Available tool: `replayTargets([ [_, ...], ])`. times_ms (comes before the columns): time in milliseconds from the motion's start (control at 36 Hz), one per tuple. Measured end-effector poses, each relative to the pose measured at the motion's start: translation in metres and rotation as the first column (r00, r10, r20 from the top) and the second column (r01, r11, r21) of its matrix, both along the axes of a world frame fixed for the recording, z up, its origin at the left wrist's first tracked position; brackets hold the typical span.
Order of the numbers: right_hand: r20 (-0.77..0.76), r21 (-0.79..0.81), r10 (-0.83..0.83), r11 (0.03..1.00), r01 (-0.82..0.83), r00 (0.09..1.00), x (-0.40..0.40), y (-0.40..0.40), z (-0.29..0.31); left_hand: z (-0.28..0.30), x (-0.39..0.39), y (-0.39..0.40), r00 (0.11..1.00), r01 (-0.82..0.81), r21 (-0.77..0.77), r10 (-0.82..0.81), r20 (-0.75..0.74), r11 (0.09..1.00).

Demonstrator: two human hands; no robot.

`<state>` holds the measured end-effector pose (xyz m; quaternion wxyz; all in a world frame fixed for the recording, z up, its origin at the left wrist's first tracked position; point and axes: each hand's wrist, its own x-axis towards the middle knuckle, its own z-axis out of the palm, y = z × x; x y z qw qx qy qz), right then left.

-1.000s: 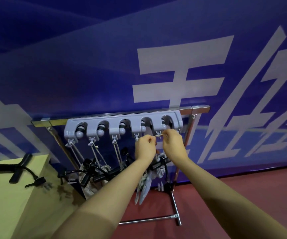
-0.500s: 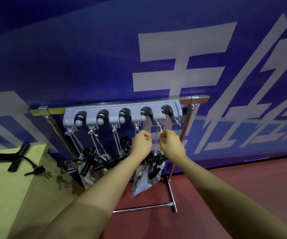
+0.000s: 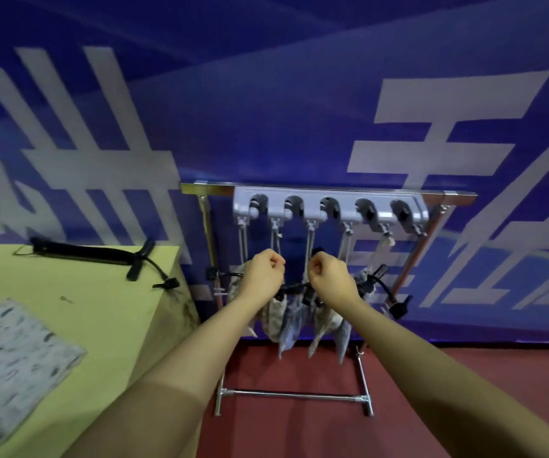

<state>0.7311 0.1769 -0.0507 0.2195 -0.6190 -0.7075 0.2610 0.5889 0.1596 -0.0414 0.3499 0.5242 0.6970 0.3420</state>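
Note:
A grey plastic hook rail [image 3: 329, 211] with several rounded holders is fixed to the top bar of a metal stand [image 3: 213, 188]. White cords [image 3: 382, 249] hang from its hooks and carry grey patterned cloth bundles [image 3: 286, 322] with black handles. My left hand [image 3: 261, 276] and my right hand [image 3: 329, 280] are held side by side in front of the middle cords, below the rail. Both have their fingers curled into fists, and I see nothing inside them. The hands cover parts of the bundles.
A yellow-green table [image 3: 108, 312] stands at the left with a black tool and cable [image 3: 94, 252] and a grey patterned cloth [image 3: 12, 361] on it. The stand's base bar [image 3: 293, 395] rests on a red floor. A blue banner wall is behind.
Both hands have dropped from the right-hand hook, where they pinched a cord, and now sit lower as fists. The view has swung left, showing more of the table.

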Motion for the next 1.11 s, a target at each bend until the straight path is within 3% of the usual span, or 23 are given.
replayTargets([
  [333,-0.033,-0.006,0.180,0.984,-0.180,0.983,-0.187,-0.062,-0.010,-0.022,-0.192,-0.084,0.980,-0.196,0.031,0.196,0.013,0.980],
  [639,-0.042,-0.045,0.353,0.934,-0.355,0.935,-0.315,-0.093,-0.039,-0.041,-0.316,-0.149,0.945,-0.327,-0.076,0.327,-0.011,0.942],
  [917,0.008,-0.184,0.615,0.776,-0.603,0.789,-0.391,-0.079,-0.094,-0.093,-0.376,-0.164,0.924,-0.382,-0.202,0.372,-0.083,0.902],
  [1111,0.119,-0.241,0.783,0.619,-0.747,0.610,-0.416,-0.071,-0.130,-0.133,-0.395,-0.162,0.941,-0.306,-0.373,0.220,-0.256,0.876],
])
